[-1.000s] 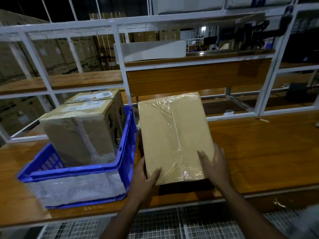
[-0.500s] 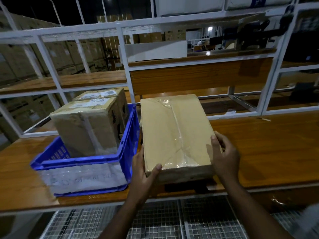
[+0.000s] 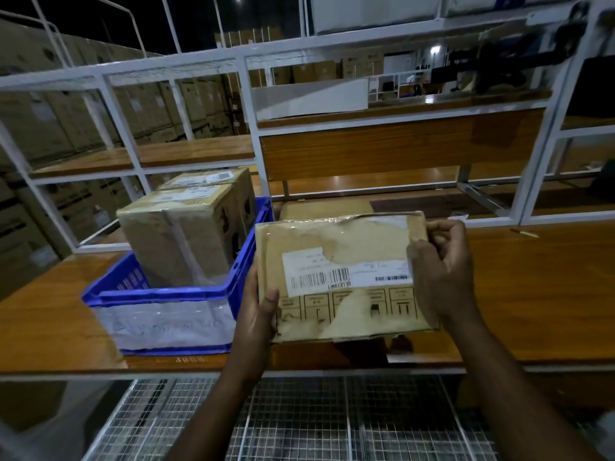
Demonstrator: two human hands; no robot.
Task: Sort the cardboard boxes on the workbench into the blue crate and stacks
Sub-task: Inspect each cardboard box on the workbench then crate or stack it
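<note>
1. A cardboard box (image 3: 342, 277) is held tipped up above the near edge of the bench (image 3: 532, 294), just right of the blue crate (image 3: 159, 294), its labelled face toward the camera.
2. The left hand (image 3: 258, 314) grips its lower left corner: the thumb lies on the face, while the fingers are hidden behind the box.
3. The right hand (image 3: 439, 271) grasps the right edge, fingers curled over the upper corner and covering the label's end.
4. The label's print is too blurred to read; its top is torn.
5. Two taped boxes (image 3: 186, 234) stand in the crate, the far one mostly hidden by the near one.
6. Writing on the crate's near wall is illegible.
</note>
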